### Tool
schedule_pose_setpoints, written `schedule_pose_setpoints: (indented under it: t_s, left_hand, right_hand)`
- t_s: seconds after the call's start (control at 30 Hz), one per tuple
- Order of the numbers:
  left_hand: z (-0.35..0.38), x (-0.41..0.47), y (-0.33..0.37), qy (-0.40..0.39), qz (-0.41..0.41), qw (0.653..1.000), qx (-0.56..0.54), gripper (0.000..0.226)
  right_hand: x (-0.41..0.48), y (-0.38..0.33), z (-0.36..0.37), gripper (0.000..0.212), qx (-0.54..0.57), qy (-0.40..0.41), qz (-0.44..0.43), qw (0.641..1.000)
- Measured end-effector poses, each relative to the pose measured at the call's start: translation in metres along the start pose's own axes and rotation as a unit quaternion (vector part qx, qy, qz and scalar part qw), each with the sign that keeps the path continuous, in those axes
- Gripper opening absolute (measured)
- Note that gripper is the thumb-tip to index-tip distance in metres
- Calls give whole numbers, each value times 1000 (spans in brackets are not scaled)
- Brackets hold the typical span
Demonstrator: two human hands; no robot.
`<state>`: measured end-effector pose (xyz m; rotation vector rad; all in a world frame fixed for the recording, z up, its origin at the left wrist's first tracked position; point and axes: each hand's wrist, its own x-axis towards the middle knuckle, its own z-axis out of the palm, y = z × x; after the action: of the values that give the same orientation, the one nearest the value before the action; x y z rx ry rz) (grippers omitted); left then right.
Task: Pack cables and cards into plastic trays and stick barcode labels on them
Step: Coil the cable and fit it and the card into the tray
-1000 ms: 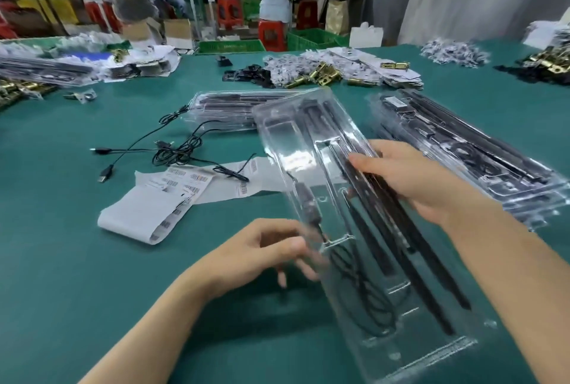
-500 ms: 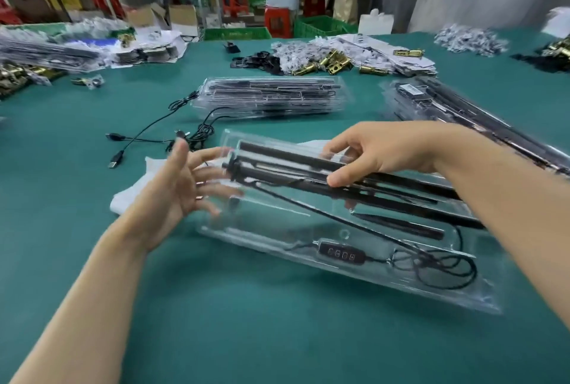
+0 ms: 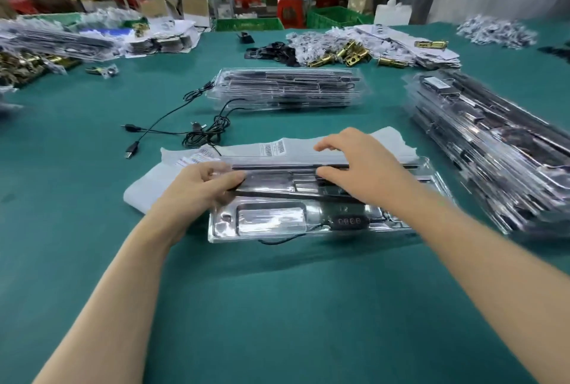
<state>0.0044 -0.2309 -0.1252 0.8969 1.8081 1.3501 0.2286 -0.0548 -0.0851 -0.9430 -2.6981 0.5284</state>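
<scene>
A clear plastic tray (image 3: 271,223) lies flat on the green table in front of me, holding black strips, a black cable and a small controller (image 3: 348,222). My left hand (image 3: 200,186) grips the tray's left end, thumb on top. My right hand (image 3: 354,164) presses down on the tray's middle and back rim with fingers spread. Under and behind the tray lies a white sheet of barcode labels (image 3: 271,149).
A stack of packed trays (image 3: 287,87) sits behind, another long stack (image 3: 487,149) at the right. Loose black USB cables (image 3: 197,134) lie left of centre. Piles of brass parts and bags (image 3: 354,47) line the far side. People stand beyond the table.
The tray was turned from lengthwise and tilted to lying flat crosswise on the label sheet. My left hand went from open beside it to gripping its left end.
</scene>
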Motion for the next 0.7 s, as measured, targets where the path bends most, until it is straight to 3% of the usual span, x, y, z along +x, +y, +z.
schedule_pose_setpoints:
  t_s: [0.1,0.33,0.47,0.6,0.7]
  left_hand:
    - [3,-1,2,35,-2,999,11,16]
    - [6,2,-3,46,-33,998,-1,19]
    - [6,0,-3,43,-42,997,-45,44]
    - [12,-1,0,47,-21,997,-50,31]
    - [16,-1,4,40,-23,989,-140,50]
  right_hand:
    - [-30,2,25,34,18,102,-12,995]
    - [-64,-4,57,48,29,138,-69,988]
    - [-73,-8,58,72,8,94,-173,980]
    - [-70,-7,58,56,-13,125,-185,975]
    - [-67,-4,56,46,-12,195,-177,965]
